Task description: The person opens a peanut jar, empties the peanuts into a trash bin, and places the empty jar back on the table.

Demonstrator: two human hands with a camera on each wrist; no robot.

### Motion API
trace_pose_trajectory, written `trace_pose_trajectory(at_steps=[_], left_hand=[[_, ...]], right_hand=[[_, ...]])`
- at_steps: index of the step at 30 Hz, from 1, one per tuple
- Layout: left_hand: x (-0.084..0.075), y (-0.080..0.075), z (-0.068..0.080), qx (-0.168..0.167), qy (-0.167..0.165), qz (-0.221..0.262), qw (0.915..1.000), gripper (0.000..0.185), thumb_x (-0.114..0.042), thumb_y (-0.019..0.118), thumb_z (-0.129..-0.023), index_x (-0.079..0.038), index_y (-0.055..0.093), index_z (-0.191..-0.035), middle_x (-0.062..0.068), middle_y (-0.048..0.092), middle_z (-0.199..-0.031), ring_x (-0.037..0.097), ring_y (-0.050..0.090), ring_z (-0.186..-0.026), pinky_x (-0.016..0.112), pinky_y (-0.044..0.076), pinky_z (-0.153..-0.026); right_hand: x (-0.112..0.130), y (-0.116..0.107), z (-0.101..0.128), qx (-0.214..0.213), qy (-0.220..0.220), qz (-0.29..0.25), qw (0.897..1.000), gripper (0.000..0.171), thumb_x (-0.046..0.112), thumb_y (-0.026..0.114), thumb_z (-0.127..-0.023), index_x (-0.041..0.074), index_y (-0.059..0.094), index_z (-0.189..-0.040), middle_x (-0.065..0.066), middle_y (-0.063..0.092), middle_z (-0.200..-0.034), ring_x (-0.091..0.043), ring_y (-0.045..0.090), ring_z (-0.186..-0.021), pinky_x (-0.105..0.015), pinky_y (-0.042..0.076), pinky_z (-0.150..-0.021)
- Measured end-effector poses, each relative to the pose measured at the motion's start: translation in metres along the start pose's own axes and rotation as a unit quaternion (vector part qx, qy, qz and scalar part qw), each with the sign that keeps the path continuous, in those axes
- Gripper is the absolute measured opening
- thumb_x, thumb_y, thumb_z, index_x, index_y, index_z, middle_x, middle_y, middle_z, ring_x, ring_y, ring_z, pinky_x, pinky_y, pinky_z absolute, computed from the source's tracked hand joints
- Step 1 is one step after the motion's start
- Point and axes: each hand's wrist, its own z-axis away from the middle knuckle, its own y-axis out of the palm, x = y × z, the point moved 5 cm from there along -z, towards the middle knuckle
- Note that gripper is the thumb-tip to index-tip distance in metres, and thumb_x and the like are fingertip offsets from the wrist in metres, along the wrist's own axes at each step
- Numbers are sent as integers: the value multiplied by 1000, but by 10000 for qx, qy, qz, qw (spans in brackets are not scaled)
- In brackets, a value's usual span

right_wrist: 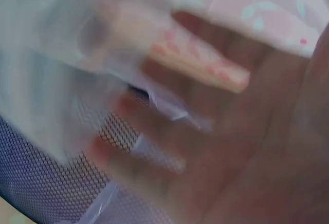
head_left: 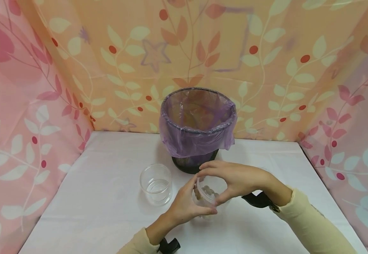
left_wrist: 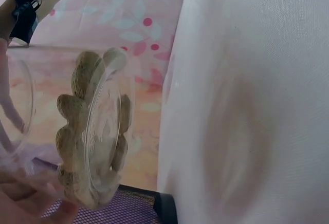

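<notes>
Both of my hands are around a clear jar with peanuts in their shells inside. My left hand grips its side, with the thumb along the near side. My right hand spans the upper rim between thumb and fingers; whether a lid is there I cannot tell. In the left wrist view the peanuts lie at the jar's base, which is held above the white table, over a soft shadow. The right wrist view is blurred, with the fingers against something translucent.
A second clear glass jar stands on the white table, left of my left hand. Behind my hands is a black mesh bin lined with a purple plastic bag. Patterned curtains enclose the back and sides.
</notes>
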Motion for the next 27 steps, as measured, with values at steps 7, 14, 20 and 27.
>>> trace_pose_trajectory(at_steps=[7, 14, 20, 27], left_hand=[[-6, -2, 1, -662, -42, -617, 9959, 101, -47, 88, -65, -27, 33, -147, -2, 55, -129, 17, 58, -109, 36, 52, -89], [-10, -2, 3, -1066, 170, -1303, 9856, 107, -50, 89, -61, -17, 35, -147, -3, 58, -125, 10, 55, -109, 36, 52, -91], [-9, -3, 3, -957, 107, -1109, 9892, 106, -46, 91, -60, -20, 35, -147, -3, 58, -127, 14, 57, -107, 37, 52, -89], [-7, 1, 4, -383, -94, -244, 9989, 110, -45, 90, -63, -34, 26, -151, -8, 44, -147, 15, 49, -127, 42, 47, -102]], right_hand=[[-7, 3, -2, -812, 1446, 45, 9861, 79, 63, 69, -78, 14, 52, -137, -10, 57, -128, -30, 63, -108, -48, 53, -88], [-6, 9, -4, -1016, 1571, 526, 9809, 84, 63, 73, -74, 11, 52, -137, -9, 61, -116, -22, 65, -92, -38, 55, -75], [-2, 9, -5, -942, 669, 598, 9915, 79, 44, 82, -71, 13, 52, -137, -5, 57, -127, -19, 59, -110, -39, 53, -90], [-5, 6, 1, -154, -799, 167, 9965, 88, 26, 85, -66, 21, 45, -144, -3, 44, -147, -20, 46, -132, -44, 46, -104]])
